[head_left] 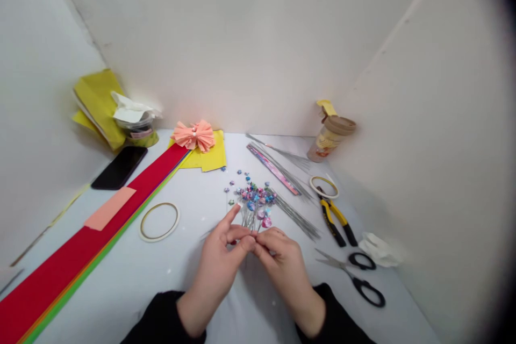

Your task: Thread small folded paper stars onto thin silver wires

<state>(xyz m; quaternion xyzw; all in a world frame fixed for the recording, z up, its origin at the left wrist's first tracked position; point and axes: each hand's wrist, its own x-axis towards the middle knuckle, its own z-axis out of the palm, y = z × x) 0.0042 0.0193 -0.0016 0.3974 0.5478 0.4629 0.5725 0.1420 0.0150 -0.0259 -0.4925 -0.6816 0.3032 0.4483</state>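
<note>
White tabletop (169,274), two hands pinching a star-topped wire bunch

Left hand (215,263) and right hand (284,274) meet at the fingertips, pressed together on thin wire stems (248,220) just below a cluster of small blue-and-pink stars (255,201); how many stems sit in the pinch cannot be told. Scattered stars (241,177) lie just beyond. A slackening pinch could let the top-heavy cluster splay and shed stars, and bare wire ends could prick a finger. To the right lie loose wires (296,217), yellow-handled pliers (332,217) and black-handled scissors (357,279); to the left, a tape roll (159,221) sits beside stacked coloured paper (97,242).
</note>
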